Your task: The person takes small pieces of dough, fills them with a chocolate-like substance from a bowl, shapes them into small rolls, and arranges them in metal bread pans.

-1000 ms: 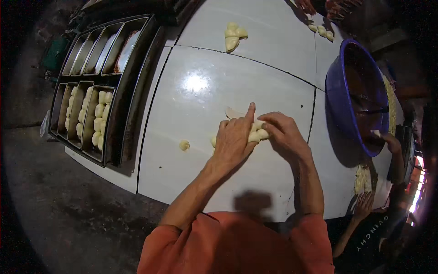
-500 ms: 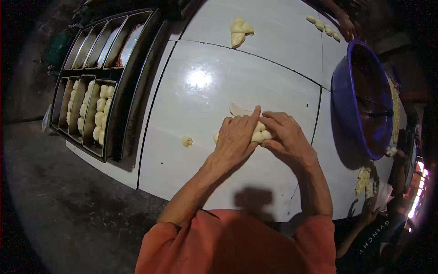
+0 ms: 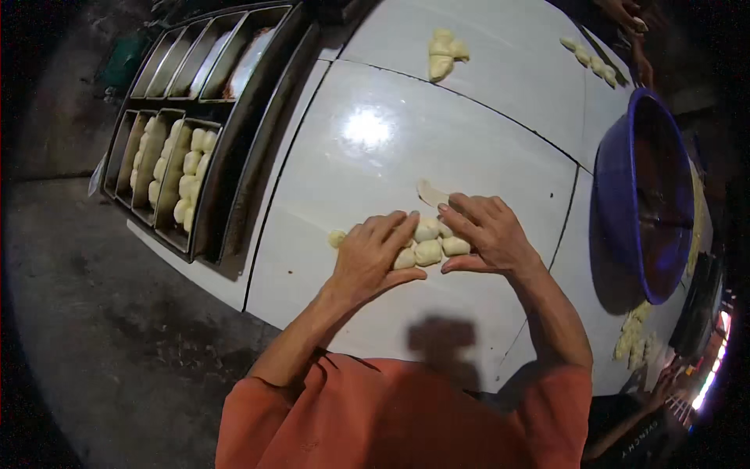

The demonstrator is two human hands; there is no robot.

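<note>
A double row of pale dough balls lies pressed together on the white tabletop in front of me. My left hand is cupped round its left end, thumb along the near side and fingers over the far side. At the right end my right hand grips it the same way, covering the last balls. Just beyond the row, by my right fingertips, lies a flat, pale, curved piece whose kind I cannot make out. A small dough piece sits beside my left hand.
Dark metal loaf pans stand at the left, several holding dough balls. A dough lump lies at the far side. On the right is a large purple basin. Other people's hands work beyond it, near a dough strip.
My hands have moved apart toward the two ends of the dough row, uncovering its middle balls. The view has shifted, so the table's contents sit differently in the picture.
</note>
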